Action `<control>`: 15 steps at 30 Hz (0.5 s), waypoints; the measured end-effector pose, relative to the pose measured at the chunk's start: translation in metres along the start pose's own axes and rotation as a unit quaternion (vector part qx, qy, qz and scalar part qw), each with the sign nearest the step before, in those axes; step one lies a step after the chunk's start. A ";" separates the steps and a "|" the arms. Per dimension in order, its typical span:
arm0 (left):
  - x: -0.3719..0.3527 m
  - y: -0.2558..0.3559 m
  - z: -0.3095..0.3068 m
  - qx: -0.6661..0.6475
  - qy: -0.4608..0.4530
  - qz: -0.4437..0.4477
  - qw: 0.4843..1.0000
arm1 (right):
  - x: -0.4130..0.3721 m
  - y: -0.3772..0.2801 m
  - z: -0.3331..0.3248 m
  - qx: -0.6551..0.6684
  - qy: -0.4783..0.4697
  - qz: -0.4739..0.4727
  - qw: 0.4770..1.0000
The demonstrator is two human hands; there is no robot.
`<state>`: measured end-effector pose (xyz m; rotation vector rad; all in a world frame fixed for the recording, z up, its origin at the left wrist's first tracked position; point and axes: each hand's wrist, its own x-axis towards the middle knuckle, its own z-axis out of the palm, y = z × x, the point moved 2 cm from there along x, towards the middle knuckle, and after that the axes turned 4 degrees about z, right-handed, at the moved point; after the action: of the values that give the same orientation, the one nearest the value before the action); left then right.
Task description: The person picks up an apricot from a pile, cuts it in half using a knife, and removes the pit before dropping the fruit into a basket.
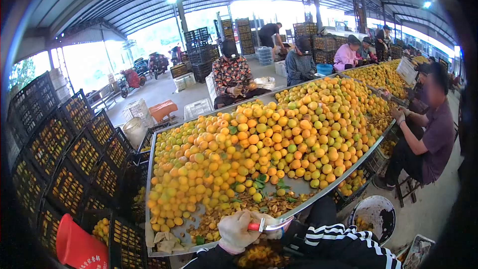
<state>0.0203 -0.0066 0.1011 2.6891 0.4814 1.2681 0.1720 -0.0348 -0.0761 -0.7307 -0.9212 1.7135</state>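
My left hand [238, 231], in a pale glove, is closed at the near edge of the sorting table, and whatever is inside its fingers is hidden. Against it, my right hand [270, 220] is closed and partly covered by a red-handled metal tool [259, 227] that lies along it, the red end touching the left hand's fingers. Just beyond both hands are split, brownish-orange fruit pieces [226, 215] on the metal tabletop [194, 226]. A large heap of orange-yellow, apricot-like fruit [259, 139] fills the table behind them. Below my hands, more orange fruit [261, 256] shows dimly.
Stacked black crates [69, 189] of fruit stand at left, with a red bucket [82, 244] before them. A white basin [374, 216] sits on the floor at right. A seated person [433, 139] works at right; several others [234, 74] sit along the far side.
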 end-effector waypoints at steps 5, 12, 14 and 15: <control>0.007 0.004 -0.013 -0.108 -0.058 0.097 0.988 | -0.004 -0.015 0.043 -0.562 0.187 -0.224 0.774; 0.014 -0.025 -0.004 -0.562 0.154 -0.356 0.731 | -0.011 -0.106 0.085 -0.079 0.133 0.053 0.987; 0.003 -0.033 -0.002 -0.530 0.118 -0.383 0.747 | -0.014 -0.107 0.075 0.004 0.083 0.090 0.992; -0.001 -0.037 -0.002 -0.549 0.107 -0.401 0.726 | -0.016 -0.104 0.069 0.046 0.026 0.081 0.995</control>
<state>0.0096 0.0277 0.0925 1.1247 0.5580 1.0348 0.1712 -0.0466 0.0489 -0.8038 -0.7585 1.8575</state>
